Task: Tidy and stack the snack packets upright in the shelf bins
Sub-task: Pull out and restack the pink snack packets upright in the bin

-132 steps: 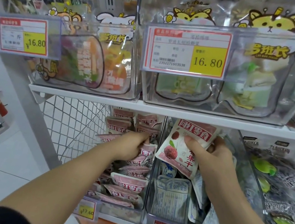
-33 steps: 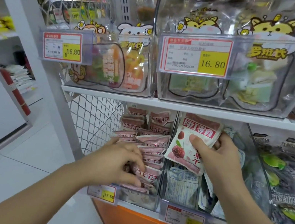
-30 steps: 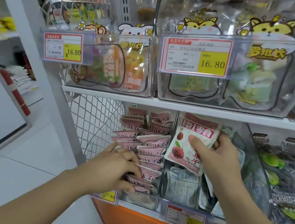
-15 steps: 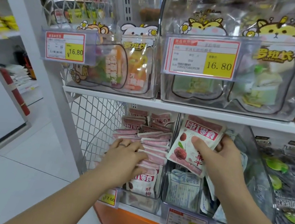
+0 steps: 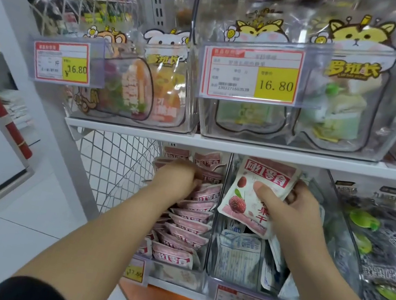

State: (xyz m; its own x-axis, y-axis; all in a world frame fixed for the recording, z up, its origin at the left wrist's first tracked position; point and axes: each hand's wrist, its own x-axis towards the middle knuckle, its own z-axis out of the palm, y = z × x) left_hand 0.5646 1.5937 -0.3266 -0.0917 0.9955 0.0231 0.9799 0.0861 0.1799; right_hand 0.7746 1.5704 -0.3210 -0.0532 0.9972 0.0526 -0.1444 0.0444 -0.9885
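A clear bin (image 5: 178,275) on the lower shelf holds several pink and white snack packets (image 5: 189,227) lying tipped in a row. My left hand (image 5: 176,180) is blurred and reaches into the back of that row, fingers curled among the packets. My right hand (image 5: 288,212) grips one pink and white packet with a lychee picture (image 5: 254,196), upright over the neighbouring bin (image 5: 234,284). That bin holds white and blue packets (image 5: 236,258) standing upright.
A white shelf board (image 5: 244,148) runs just above my hands, carrying clear bins of jelly packets with price tags (image 5: 251,76). To the right a bin holds dark packets with green fruit (image 5: 384,249). Wire mesh (image 5: 112,167) closes the shelf's left end.
My left hand has moved from the front of the pink packet row up to its back. The right hand still holds the lychee packet in about the same place.
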